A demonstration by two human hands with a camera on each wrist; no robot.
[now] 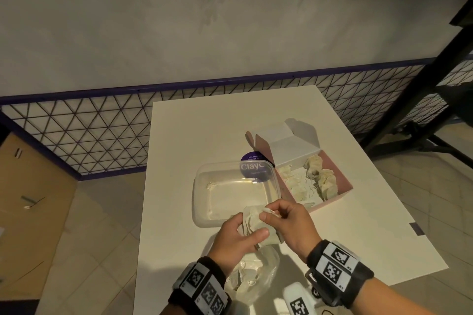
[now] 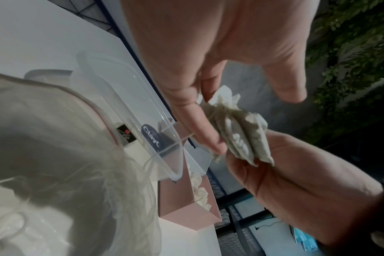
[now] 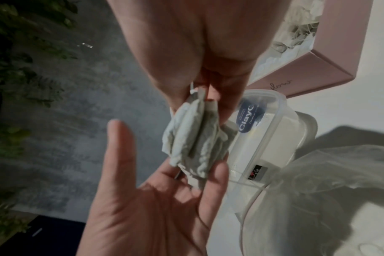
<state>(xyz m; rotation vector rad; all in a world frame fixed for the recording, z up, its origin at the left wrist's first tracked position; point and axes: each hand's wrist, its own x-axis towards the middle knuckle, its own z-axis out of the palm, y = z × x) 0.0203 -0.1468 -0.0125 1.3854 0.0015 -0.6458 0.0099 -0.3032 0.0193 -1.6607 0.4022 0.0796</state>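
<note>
A bundle of pale, crumpled tea bags [image 1: 256, 222] with strings hangs above the near rim of a clear plastic container [image 1: 195, 194]. My left hand [image 1: 235, 235] holds its lower end from below, fingers curled under it. My right hand [image 1: 289, 222] pinches the top of the bundle between thumb and fingertips. In the left wrist view the bundle [image 2: 241, 136] lies along my left fingers [image 2: 204, 124], with the thumb standing apart. In the right wrist view the bundle [image 3: 193, 142] hangs from my right fingertips [image 3: 200, 97] onto the left hand [image 3: 153, 199].
An open pink box [image 1: 330, 202] with more tea bags stands right of the container on the white table [image 1: 192, 135]. A clear plastic bag [image 1: 256, 276] holding tea bags lies at the near edge. A wire fence [image 1: 89, 130] and a cardboard box [image 1: 30, 212] are on the left.
</note>
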